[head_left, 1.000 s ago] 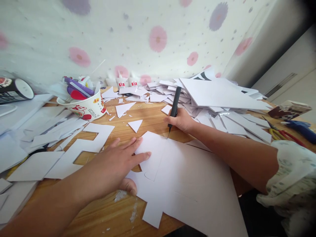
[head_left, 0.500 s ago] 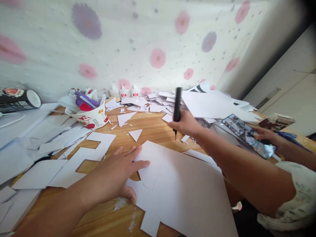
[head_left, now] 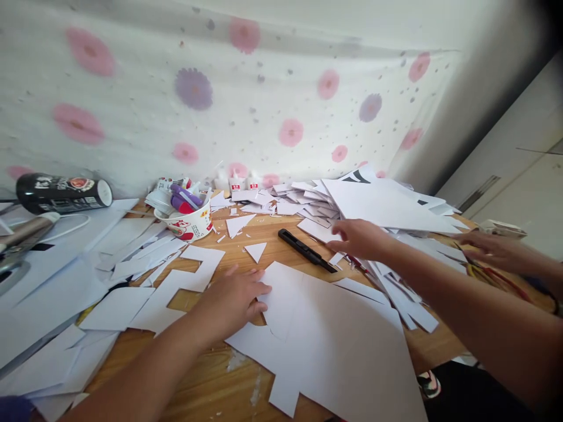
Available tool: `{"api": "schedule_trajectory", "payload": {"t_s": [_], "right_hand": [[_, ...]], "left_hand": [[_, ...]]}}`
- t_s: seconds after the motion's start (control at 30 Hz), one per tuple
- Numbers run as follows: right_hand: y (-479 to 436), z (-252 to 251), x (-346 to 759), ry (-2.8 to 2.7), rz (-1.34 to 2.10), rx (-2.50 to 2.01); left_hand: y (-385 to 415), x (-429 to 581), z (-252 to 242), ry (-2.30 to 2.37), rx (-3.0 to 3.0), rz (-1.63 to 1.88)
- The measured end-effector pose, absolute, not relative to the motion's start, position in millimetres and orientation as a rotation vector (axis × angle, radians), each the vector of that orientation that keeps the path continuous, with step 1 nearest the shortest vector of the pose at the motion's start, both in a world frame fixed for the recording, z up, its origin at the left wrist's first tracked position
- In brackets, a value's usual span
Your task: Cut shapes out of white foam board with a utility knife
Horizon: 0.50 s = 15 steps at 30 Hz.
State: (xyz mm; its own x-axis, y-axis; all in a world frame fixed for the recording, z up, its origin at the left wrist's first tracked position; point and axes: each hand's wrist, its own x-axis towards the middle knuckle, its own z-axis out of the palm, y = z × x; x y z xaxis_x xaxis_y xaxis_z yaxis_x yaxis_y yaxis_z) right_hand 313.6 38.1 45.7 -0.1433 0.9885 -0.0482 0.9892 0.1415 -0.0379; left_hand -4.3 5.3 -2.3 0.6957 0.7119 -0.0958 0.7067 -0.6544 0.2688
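My left hand [head_left: 240, 299] has its fingers spread at the left edge of a large white foam board [head_left: 334, 340], fingertips resting on it. Curved and straight lines are marked or scored near that edge. My right hand [head_left: 360, 239] is empty, its fingers loosely bent and apart, just right of a black utility knife [head_left: 305, 249]. The knife lies flat on the wooden table with its blade end toward the board. Below that hand are small white scraps and a partly covered red item. A triangular offcut [head_left: 255, 252] sits behind the board.
A paper tub [head_left: 189, 225] of tools stands at the back, near small glue bottles [head_left: 237, 183]. White cut sheets [head_left: 61, 275] cover the left, beside a black canister [head_left: 64, 192]. More boards [head_left: 373, 202] are piled back right. Another person's hand [head_left: 492, 249] is at the far right.
My right hand has let go of the utility knife, which now lies on the table, and moved right. The other person's phone is no longer in view. The view has shifted left.
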Motion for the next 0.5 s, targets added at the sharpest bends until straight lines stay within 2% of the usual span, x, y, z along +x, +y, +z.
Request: {"api": "schedule_trajectory", "payload": {"t_s": [0.17,0.3,0.5], "right_hand": [[-7.7,44.2,390.3,2.301,-0.024,2.231],[-39.1,25.0,386.9,2.377,-0.142,2.338],[-57.5,12.9,321.9,2.62,-0.362,1.903]], "left_hand": [[3.9,0.1,2.6,1.24,2.647,0.011],[2.5,1.3,2.3,1.278,2.627,0.006],[3.8,-0.7,-4.1,1.303,2.629,0.06]]}}
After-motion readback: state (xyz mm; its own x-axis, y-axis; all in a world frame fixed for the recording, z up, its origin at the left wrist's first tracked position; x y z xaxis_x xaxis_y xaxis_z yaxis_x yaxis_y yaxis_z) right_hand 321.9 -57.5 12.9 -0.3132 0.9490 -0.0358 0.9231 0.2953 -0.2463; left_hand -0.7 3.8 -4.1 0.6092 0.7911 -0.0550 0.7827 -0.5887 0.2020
